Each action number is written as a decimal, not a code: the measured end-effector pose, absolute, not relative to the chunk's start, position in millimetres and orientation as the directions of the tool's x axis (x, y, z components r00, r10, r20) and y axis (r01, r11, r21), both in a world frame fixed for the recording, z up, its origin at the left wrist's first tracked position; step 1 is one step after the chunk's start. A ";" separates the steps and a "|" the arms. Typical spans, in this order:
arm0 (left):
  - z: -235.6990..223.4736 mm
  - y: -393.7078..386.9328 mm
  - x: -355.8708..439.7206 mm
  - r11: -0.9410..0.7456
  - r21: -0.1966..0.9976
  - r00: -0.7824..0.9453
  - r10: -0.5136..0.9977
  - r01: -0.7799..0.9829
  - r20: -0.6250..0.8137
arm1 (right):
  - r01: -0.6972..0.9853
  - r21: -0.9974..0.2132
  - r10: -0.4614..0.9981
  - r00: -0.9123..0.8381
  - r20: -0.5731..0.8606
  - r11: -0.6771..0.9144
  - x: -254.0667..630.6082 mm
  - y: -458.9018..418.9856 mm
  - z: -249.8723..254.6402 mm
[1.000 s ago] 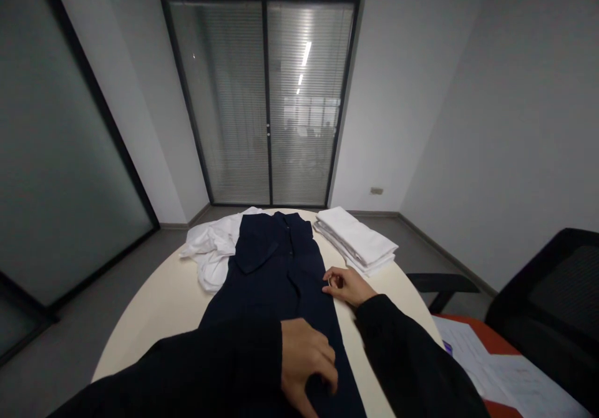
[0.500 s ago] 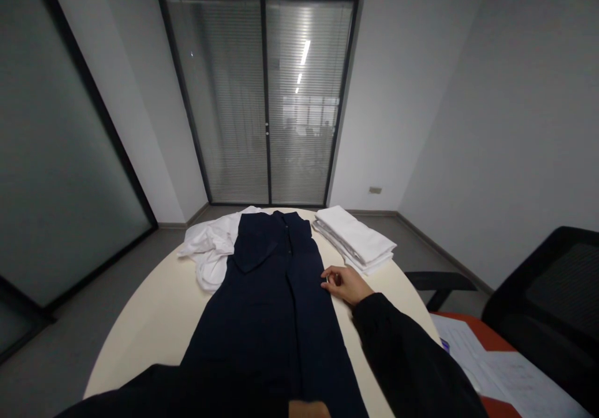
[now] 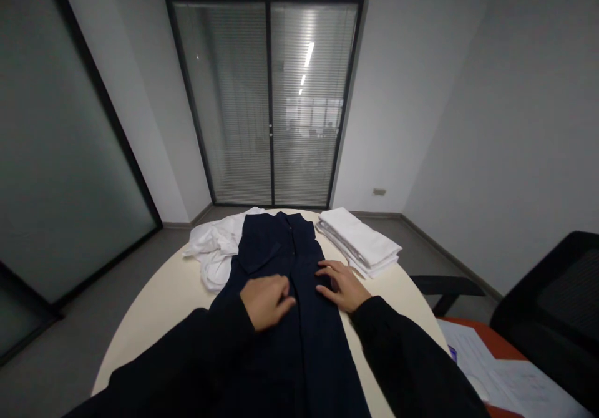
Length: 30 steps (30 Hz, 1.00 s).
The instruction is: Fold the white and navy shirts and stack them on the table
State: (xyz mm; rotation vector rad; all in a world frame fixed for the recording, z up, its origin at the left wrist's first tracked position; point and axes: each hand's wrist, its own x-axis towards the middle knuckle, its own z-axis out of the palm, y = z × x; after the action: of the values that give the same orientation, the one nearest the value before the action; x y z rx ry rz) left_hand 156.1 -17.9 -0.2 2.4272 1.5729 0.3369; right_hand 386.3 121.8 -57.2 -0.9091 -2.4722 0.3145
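A long navy shirt (image 3: 314, 330) lies spread front up, its collar at the far side and its button placket running toward me. One sleeve (image 3: 256, 238) is folded across its left upper part. Over the middle of the shirt is my left hand (image 3: 266, 301), fingers curled downward and thumb apart, with nothing visible in it; whether it touches the cloth I cannot tell. On the shirt's right side, my right hand (image 3: 344, 287) rests with fingers spread, holding nothing. The shirt's near end is partly hidden by my left sleeve and the frame edge.
A crumpled white cloth (image 3: 216, 247) lies at the table's far left. Folded white cloths (image 3: 360, 237) are stacked at the far right. Beyond the round cream table (image 3: 140, 330), a black chair (image 3: 556, 293) and a red surface with papers (image 3: 491, 362) stand at right.
My left hand has moved forward from the bottom edge to above the shirt's middle. The fingers of my right hand have gone from a pinch at the shirt's edge to spread.
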 end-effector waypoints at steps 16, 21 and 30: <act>-30.8 105.0 33.8 0.271 0.313 -0.319 0.941 0.910 0.113 | 0.518 -0.387 0.556 -0.831 -0.017 0.763 358.5 102.8 -48.4; -24.2 117.2 33.9 0.380 0.300 -0.425 0.900 0.875 0.101 | 0.511 -0.361 0.574 -0.814 0.087 0.780 357.1 98.6 -42.1; -8.2 150.6 19.9 0.466 0.334 -0.517 0.853 0.819 0.077 | 0.478 -0.355 0.557 -0.814 0.166 0.803 360.1 104.9 -51.1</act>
State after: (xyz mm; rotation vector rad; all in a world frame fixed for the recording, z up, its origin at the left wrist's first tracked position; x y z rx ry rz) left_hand 19.9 150.6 -8.2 1.4885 2.6027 0.5073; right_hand 360.1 104.9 -51.1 -0.7983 -2.7283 0.4359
